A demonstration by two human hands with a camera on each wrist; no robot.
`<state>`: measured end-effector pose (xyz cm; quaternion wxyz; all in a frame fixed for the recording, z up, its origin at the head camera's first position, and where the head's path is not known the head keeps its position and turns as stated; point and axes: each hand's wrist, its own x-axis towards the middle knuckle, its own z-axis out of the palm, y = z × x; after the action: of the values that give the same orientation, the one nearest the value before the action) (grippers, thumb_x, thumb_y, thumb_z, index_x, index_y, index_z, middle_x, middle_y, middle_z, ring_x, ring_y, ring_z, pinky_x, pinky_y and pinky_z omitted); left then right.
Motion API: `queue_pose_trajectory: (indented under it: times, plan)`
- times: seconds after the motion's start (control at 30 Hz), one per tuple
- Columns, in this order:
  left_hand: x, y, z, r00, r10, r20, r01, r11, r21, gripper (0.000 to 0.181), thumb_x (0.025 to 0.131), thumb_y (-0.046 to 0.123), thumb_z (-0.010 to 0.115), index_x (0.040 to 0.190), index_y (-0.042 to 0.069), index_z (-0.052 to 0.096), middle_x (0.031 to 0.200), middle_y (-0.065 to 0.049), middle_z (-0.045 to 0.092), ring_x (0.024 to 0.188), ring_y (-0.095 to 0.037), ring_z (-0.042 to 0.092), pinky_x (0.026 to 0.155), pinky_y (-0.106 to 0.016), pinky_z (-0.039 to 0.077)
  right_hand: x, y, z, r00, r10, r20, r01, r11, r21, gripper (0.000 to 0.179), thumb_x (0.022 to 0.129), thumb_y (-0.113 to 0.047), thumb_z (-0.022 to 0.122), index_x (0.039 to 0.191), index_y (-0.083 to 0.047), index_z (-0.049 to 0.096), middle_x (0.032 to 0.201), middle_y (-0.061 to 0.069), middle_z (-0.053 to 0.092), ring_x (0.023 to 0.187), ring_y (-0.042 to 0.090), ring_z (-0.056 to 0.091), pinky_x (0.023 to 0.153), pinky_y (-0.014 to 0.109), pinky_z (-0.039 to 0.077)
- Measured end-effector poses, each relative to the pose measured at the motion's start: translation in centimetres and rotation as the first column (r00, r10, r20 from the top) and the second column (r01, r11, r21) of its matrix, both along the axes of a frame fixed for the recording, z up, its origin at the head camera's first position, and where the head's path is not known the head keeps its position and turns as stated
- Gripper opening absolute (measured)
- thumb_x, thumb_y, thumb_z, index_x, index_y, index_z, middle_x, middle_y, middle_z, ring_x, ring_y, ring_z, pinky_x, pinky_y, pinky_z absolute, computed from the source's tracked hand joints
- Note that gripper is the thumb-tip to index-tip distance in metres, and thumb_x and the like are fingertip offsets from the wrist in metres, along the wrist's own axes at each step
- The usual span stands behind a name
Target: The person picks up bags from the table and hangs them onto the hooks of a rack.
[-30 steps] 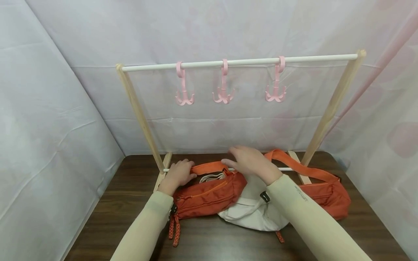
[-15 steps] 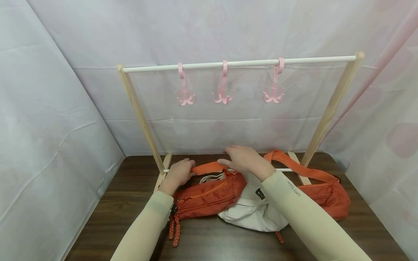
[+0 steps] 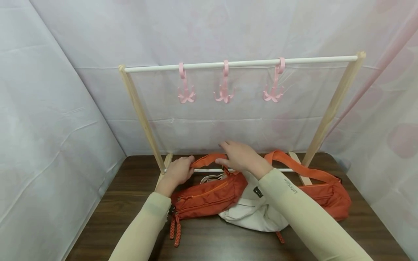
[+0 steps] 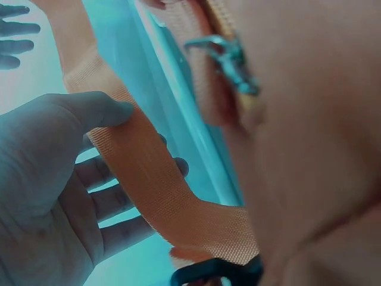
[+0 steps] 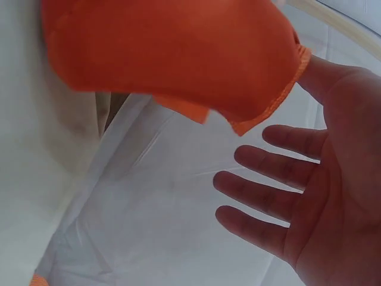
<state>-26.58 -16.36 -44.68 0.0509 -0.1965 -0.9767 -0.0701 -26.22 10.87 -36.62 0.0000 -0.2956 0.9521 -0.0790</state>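
Observation:
An orange waist bag (image 3: 205, 197) lies at the left on the table, and its webbing strap (image 3: 209, 159) arches up behind it. My left hand (image 3: 177, 171) pinches that strap near its left end; in the left wrist view the thumb crosses the front of the webbing and the fingers pass behind it. By the strap's other end is my right hand (image 3: 241, 156). Its fingers are spread and nearly straight in the right wrist view, beside the orange fabric (image 5: 172, 47), which hides the thumb tip. A cream bag (image 3: 251, 214) lies partly under the orange one and my right sleeve.
Another orange bag (image 3: 331, 199) lies at the right, its strap looped over the rack's lower white bar (image 3: 285, 169). Three pink hooks, such as the middle hook (image 3: 224, 96), hang from the upper rail (image 3: 248, 63). Wooden posts flank the rack; white cloth walls surround the dark table (image 3: 107, 224).
My left hand has lifted slightly, and the strap between my hands now arches higher. My right hand has shifted a little left and up. The bags stay almost where they were.

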Motion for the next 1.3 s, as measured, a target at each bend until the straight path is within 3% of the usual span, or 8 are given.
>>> queue_pose_trajectory:
  times: [0.13,0.47,0.73,1.07,1.3]
  plan:
    - [0.3,0.0,0.7,0.999,-0.003,-0.043,0.004,1.000,0.027,0.014,0.099,0.016,0.071,0.096,0.014,0.058,0.080,-0.003,0.063,0.069,-0.024,0.062,0.061,-0.046,0.050,-0.1,-0.3,0.3,0.999,0.016,-0.031,-0.016,1.000,0.010,0.077,0.104,-0.059,0.061,0.157,-0.005,0.046,0.147,0.015,0.058,0.128,0.032,0.062,0.103,0.049,0.052]
    - [0.9,0.3,2.7,0.984,-0.040,-0.175,0.041,0.999,0.003,0.013,0.097,0.015,0.071,0.099,0.014,0.057,0.077,-0.002,0.063,0.067,-0.026,0.066,0.057,-0.047,0.049,-0.6,-1.1,1.0,0.995,0.042,-0.092,-0.043,0.999,-0.001,0.081,0.101,-0.053,0.070,0.162,-0.007,0.041,0.154,0.015,0.052,0.135,0.032,0.057,0.107,0.049,0.050]
    - [1.7,0.4,4.5,0.943,-0.071,-0.325,0.085,0.996,0.029,0.017,0.093,0.012,0.073,0.095,0.013,0.056,0.070,-0.002,0.059,0.062,-0.029,0.065,0.052,-0.048,0.051,-0.6,-2.0,1.3,0.990,0.089,-0.111,-0.094,0.995,-0.034,0.087,0.096,-0.048,0.079,0.162,-0.009,0.039,0.151,0.013,0.055,0.133,0.032,0.059,0.107,0.048,0.050]
    - [2.7,0.5,6.7,0.891,-0.079,-0.446,0.147,0.982,0.119,0.023,0.090,0.008,0.075,0.093,0.012,0.053,0.068,0.001,0.053,0.053,-0.021,0.052,0.047,-0.044,0.045,-0.5,-2.5,1.2,0.989,0.116,-0.088,-0.131,0.974,-0.187,0.082,0.098,-0.042,0.078,0.162,-0.011,0.039,0.148,0.009,0.058,0.122,0.025,0.063,0.101,0.046,0.052]
    - [3.1,0.4,7.8,0.881,-0.046,-0.470,0.157,0.967,0.201,0.023,0.088,0.007,0.074,0.091,0.012,0.052,0.067,0.003,0.047,0.053,-0.020,0.045,0.048,-0.040,0.041,-0.3,-3.0,1.3,0.987,0.155,-0.032,-0.157,0.929,-0.334,0.075,0.099,-0.032,0.077,0.161,-0.010,0.041,0.127,0.002,0.064,0.099,0.017,0.060,0.090,0.038,0.052]
